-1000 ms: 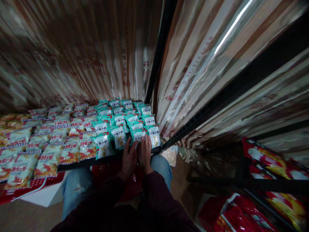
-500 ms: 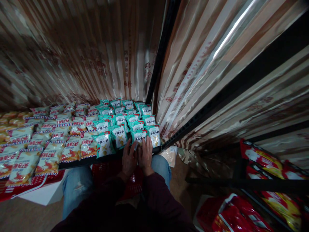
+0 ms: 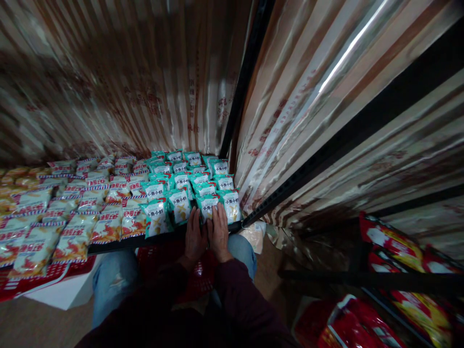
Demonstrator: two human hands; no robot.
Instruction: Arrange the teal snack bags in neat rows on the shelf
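Note:
Teal-and-white snack bags stand in rows at the right end of the shelf. At the shelf's front edge, my left hand has its fingers stretched forward, close to the lower left of a front-row snack bag. My right hand lies beside it with straight fingers, its tips against the lower right of that same bag. Both palms face down and the thumbs are near each other. Neither hand is wrapped round anything; the undersides of the fingers are hidden.
White-and-red snack bags fill the shelf to the left, with yellowish packs beyond. A black post and rail frame the corner before pleated curtains. A red basket sits below; red-and-yellow packs are at right.
My hands have shifted slightly at the front bag, whose printed face now shows more between my fingers. It stands a little more upright. The other bags have stayed in place.

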